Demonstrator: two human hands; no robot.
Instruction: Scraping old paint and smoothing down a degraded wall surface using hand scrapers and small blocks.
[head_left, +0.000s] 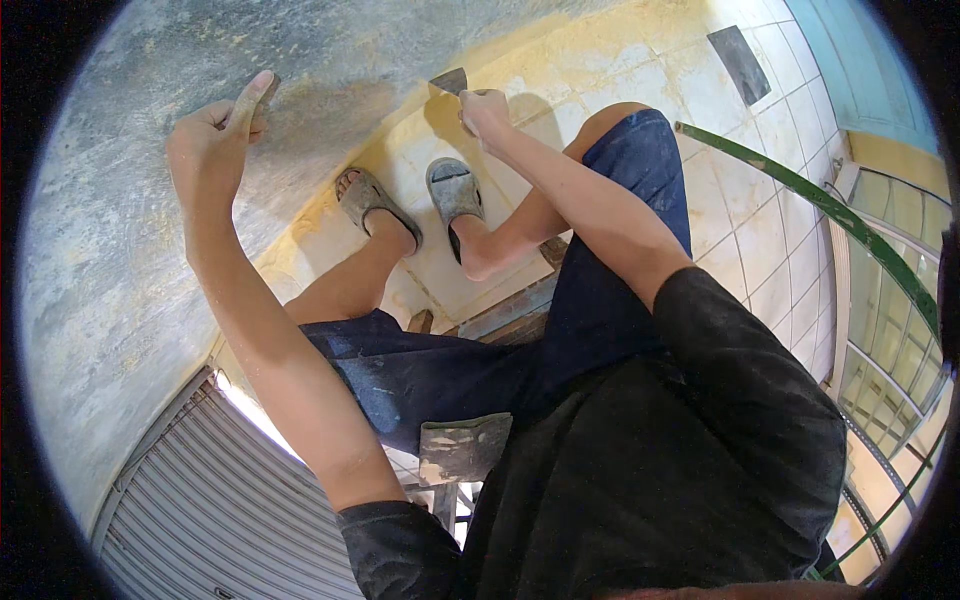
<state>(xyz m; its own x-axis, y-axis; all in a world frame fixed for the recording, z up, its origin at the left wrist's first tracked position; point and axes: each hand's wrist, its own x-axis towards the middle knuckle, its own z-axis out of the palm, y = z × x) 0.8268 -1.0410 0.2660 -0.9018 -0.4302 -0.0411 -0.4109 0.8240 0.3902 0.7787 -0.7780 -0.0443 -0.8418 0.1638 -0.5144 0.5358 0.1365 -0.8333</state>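
My left hand (215,150) is raised in front of a mottled grey wall (330,50), fingers curled and thumb pressed against a thin, dark piece (268,92) seen nearly edge-on. What kind of thing it is, I cannot make out. Lower and to the right, my right hand (486,115) is closed in a fist beside the foot of the wall. A flat, dark grey blade like a putty knife's (449,81) sticks out past its fingers, the handle hidden in the grip. Whether either piece touches the wall is unclear.
My sandalled feet (378,208) rest on dusty white floor tiles (640,95) by the wall. A worn wooden seat (465,450) shows beneath me. A dark rectangle (740,65) lies on the tiles. At right is a green curved bar (810,190); at lower left, a ribbed grey shutter (210,500).
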